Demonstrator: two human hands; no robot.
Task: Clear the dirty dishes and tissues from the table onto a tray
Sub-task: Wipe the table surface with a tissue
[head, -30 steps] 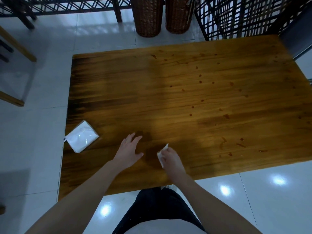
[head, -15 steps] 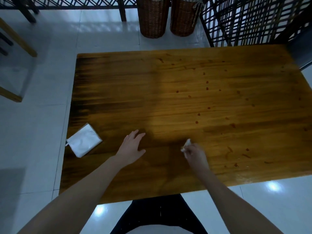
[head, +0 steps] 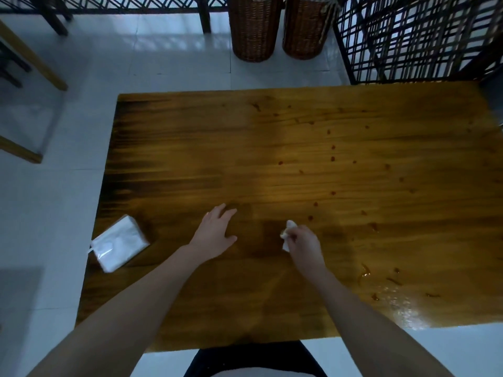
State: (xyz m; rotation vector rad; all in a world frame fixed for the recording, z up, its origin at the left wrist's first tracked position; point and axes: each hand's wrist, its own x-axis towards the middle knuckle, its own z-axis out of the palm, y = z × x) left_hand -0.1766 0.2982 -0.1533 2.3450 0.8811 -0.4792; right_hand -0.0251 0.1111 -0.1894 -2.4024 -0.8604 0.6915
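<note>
A crumpled white tissue is pinched in the right hand, held against the wooden table near its front edge. The left hand is laid flat, fingers extended. A tissue pack is seen at the left edge.

White tissue, amber wood-grain table with reddish-brown spots.

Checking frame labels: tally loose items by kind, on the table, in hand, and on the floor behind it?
tissue pack, on the table's left edge: 1
crumpled tissue, pinched in the right hand: 1
wicker baskets, on the floor behind the table: 2
Total: 4
</note>
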